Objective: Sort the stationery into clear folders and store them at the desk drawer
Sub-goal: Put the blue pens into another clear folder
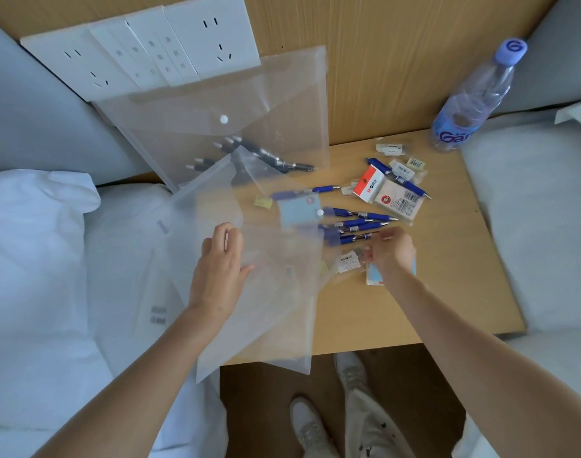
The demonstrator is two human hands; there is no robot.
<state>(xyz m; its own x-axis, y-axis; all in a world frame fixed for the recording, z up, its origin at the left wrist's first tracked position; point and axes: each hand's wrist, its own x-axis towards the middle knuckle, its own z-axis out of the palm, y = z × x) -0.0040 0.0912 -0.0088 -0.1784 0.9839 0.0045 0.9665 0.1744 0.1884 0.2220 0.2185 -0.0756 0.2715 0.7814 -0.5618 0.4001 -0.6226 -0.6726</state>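
At the centre of the frame the left hand [221, 262] grips a clear folder [269, 292] by its open mouth, fingers curled over the edge, holding it partly over the tabletop [447, 292] and partly over the bed [34, 259] at the left. The right hand [393, 251] pinches at the nearest blue pens [355, 223], right of centre; whether one is actually in its grasp I cannot tell. A second clear folder [216, 104] with black pens [266, 157] inside leans in the upper middle. Erasers [386, 193] and small packets lie scattered beyond. The likely trouble: the limp folder mouth may sag shut, so a pen catches the flap and rolls off the tabletop edge.
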